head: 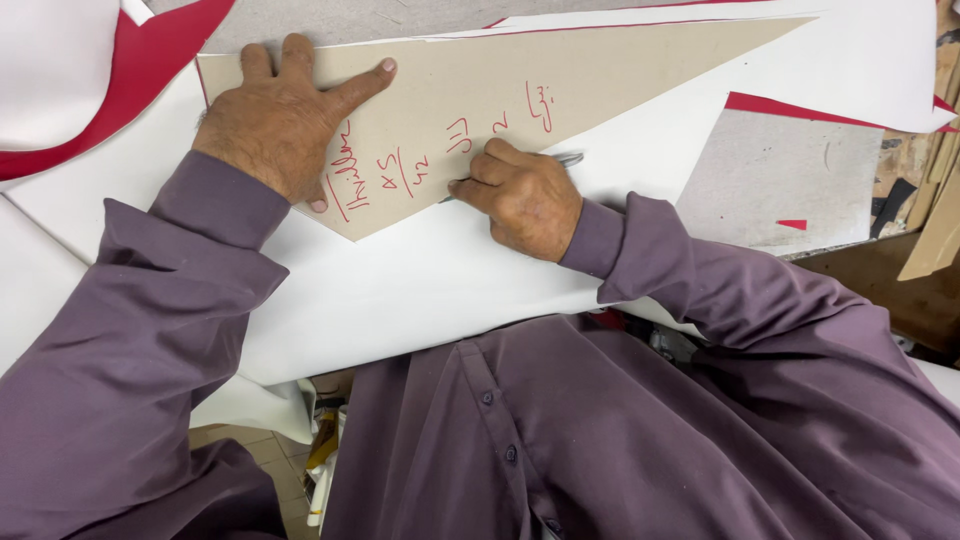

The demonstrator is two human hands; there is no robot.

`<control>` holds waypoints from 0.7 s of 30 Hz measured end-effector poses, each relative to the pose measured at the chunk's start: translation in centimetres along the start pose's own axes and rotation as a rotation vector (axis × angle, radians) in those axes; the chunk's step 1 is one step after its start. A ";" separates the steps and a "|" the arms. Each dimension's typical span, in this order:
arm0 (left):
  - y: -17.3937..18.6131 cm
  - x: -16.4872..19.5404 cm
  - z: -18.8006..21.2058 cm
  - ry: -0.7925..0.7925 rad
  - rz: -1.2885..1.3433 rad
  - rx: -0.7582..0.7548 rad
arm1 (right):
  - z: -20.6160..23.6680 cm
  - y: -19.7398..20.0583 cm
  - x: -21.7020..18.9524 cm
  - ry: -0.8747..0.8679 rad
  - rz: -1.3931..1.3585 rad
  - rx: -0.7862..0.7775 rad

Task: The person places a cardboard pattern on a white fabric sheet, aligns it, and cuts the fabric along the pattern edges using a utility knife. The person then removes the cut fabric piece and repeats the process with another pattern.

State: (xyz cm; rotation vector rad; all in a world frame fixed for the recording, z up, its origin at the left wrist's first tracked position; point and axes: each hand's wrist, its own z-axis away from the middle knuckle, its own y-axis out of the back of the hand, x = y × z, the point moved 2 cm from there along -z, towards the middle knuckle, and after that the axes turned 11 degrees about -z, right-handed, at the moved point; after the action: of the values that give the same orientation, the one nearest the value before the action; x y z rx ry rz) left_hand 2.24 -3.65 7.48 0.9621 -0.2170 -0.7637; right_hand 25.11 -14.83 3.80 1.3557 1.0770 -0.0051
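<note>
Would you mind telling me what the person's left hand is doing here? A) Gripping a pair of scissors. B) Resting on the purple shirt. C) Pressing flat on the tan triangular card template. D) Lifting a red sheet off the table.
C: the left hand lies spread, palm down, on the wide end of the tan card template, which lies on the white sheet, while the right hand holds a pen at its lower edge.

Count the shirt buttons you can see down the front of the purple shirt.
3. One button sits high on the purple shirt, a second button lies below it, and a third button is at the bottom edge. Folds may hide others.
</note>
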 end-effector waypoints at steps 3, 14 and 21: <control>0.7 0.3 -0.4 -0.011 0.006 0.025 | 1.0 1.2 1.4 0.000 0.014 0.008; 3.6 2.4 -2.2 0.030 -0.116 -0.276 | 5.0 6.5 6.0 0.004 -0.011 0.039; 0.2 2.5 -3.7 0.087 -0.172 -0.272 | 8.2 10.2 10.6 -0.018 -0.014 0.010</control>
State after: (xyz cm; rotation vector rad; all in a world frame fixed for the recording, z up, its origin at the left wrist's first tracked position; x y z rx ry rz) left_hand 5.97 -2.79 5.15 0.7589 0.0470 -0.8814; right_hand 41.80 -12.29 3.84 1.3552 1.0724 -0.0327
